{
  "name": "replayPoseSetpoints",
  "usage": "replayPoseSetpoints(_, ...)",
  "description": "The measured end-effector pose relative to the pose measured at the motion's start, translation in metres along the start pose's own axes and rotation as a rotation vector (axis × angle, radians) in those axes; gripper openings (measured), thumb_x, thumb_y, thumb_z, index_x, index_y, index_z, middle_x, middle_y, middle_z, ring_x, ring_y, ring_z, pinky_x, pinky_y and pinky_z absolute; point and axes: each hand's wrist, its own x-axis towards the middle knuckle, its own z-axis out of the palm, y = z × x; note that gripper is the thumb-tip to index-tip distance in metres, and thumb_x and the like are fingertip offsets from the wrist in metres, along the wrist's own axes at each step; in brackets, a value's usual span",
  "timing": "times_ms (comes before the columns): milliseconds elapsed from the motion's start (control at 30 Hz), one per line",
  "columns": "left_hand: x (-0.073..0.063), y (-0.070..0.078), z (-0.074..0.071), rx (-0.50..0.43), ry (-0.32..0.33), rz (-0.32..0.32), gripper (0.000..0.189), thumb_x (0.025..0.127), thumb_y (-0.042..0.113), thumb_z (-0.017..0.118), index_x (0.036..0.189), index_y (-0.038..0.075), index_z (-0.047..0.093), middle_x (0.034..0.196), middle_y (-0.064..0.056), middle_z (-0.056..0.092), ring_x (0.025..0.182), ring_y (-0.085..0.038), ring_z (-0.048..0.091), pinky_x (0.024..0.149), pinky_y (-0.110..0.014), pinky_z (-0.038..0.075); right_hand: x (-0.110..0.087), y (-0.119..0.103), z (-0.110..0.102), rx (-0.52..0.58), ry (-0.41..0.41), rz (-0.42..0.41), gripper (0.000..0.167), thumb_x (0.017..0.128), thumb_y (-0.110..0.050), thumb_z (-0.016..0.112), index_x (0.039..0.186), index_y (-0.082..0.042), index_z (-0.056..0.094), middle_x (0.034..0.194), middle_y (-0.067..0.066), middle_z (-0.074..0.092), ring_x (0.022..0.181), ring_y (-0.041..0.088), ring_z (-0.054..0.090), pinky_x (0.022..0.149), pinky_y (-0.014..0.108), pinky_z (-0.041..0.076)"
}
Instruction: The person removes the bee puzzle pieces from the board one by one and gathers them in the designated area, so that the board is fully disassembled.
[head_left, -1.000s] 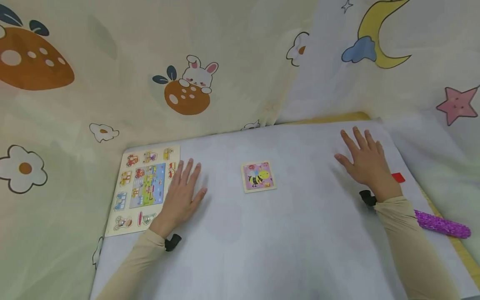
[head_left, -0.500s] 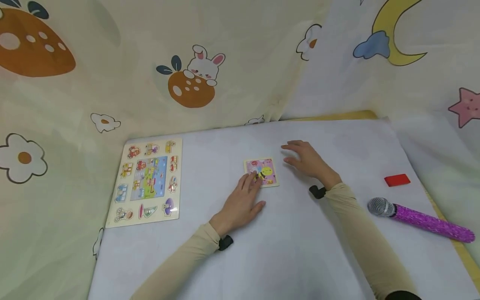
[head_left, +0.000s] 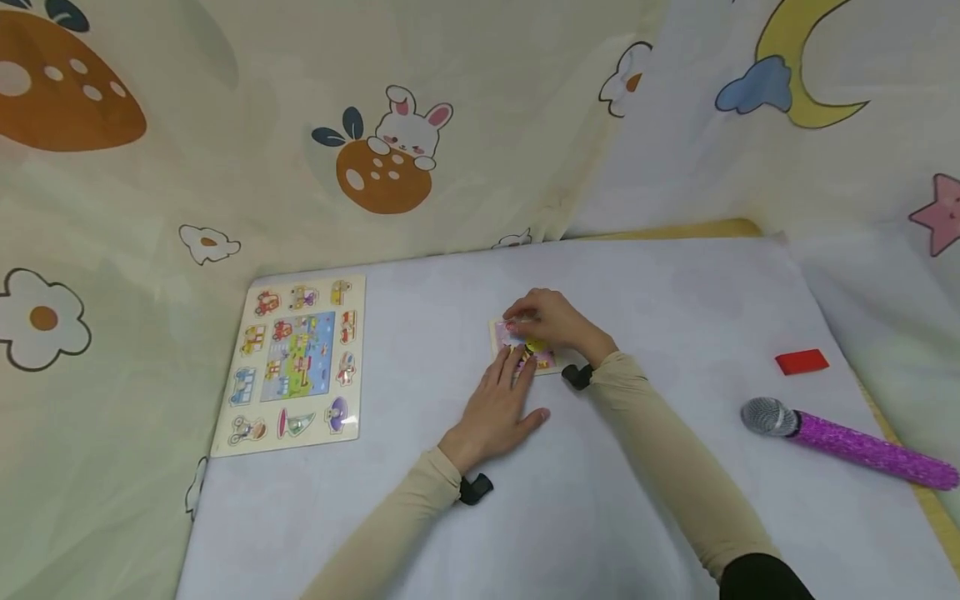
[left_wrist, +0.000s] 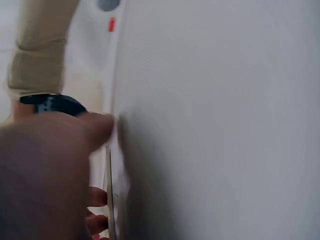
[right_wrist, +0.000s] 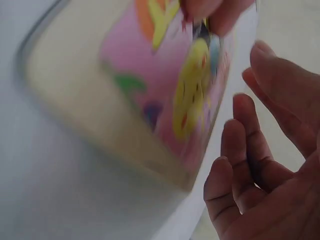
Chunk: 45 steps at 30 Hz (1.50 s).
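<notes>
A small square bee puzzle (head_left: 546, 363) in a pale frame lies near the middle of the white table. My left hand (head_left: 491, 417) reaches in from the front, its fairly straight fingertips resting on the puzzle's lower part. Over the upper part hovers my right hand (head_left: 558, 321), bent down with loosely curved fingers. In the right wrist view, the fingers of this right hand (right_wrist: 265, 165) hold nothing and stand apart from the puzzle (right_wrist: 160, 90). Its yellow and pink picture is partly covered there by fingertips of the left hand. My left hand (left_wrist: 45, 170) is blurred in its own wrist view.
A larger puzzle board with vehicle pieces (head_left: 348, 292) lies at the table's left. On the right are a red block (head_left: 802, 362) and a purple microphone (head_left: 862, 437). A printed cloth curtain (head_left: 262, 167) hangs along the back edge.
Both hands have come in from the sides to the bee puzzle. The left fingertips landed on it first; in the last half second the right hand moved left to above it.
</notes>
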Motion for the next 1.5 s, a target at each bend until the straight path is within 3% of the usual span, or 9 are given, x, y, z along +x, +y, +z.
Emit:
replayPoseSetpoints(300, -0.001, -0.002, 0.006, 0.009, -0.028, -0.030, 0.083, 0.107, 0.056, 0.054, 0.169, 0.011, 0.022, 0.179, -0.013, 0.010, 0.166, -0.035, 0.007, 0.133, -0.047, 0.020, 0.009, -0.007, 0.010, -0.006, -0.038, 0.044, 0.025, 0.095, -0.011, 0.080, 0.118, -0.002, 0.076, 0.106, 0.010, 0.074, 0.101, 0.027, 0.068, 0.094, 0.045, 0.056)
replayPoseSetpoints(733, -0.002, -0.001, 0.011, 0.004, 0.058, -0.011, 0.080, 0.105, 0.054, 0.058, 0.166, 0.010, 0.030, 0.175, -0.015, 0.022, 0.164, -0.036, 0.015, 0.132, -0.048, 0.024, 0.017, -0.013, 0.008, -0.026, -0.086, 0.127, 0.024, 0.092, -0.010, 0.083, 0.113, -0.006, 0.073, 0.105, 0.012, 0.072, 0.100, 0.028, 0.066, 0.092, 0.044, 0.054)
replayPoseSetpoints(1233, -0.001, -0.002, 0.014, 0.015, 0.071, -0.018, 0.080, 0.105, 0.055, 0.057, 0.166, 0.011, 0.031, 0.176, -0.014, 0.021, 0.165, -0.034, 0.014, 0.132, -0.047, 0.023, 0.019, -0.014, 0.009, -0.059, -0.052, 0.179, 0.023, 0.088, -0.017, 0.088, 0.109, -0.010, 0.082, 0.110, 0.008, 0.076, 0.107, 0.027, 0.070, 0.097, 0.044, 0.057)
replayPoseSetpoints(1500, -0.001, -0.002, 0.014, 0.017, 0.062, -0.029, 0.080, 0.105, 0.056, 0.058, 0.166, 0.011, 0.031, 0.176, -0.013, 0.021, 0.165, -0.033, 0.014, 0.132, -0.046, 0.022, 0.020, -0.008, 0.010, -0.035, -0.046, 0.141, 0.024, 0.087, -0.016, 0.089, 0.107, -0.009, 0.080, 0.104, 0.007, 0.076, 0.100, 0.025, 0.069, 0.093, 0.042, 0.056)
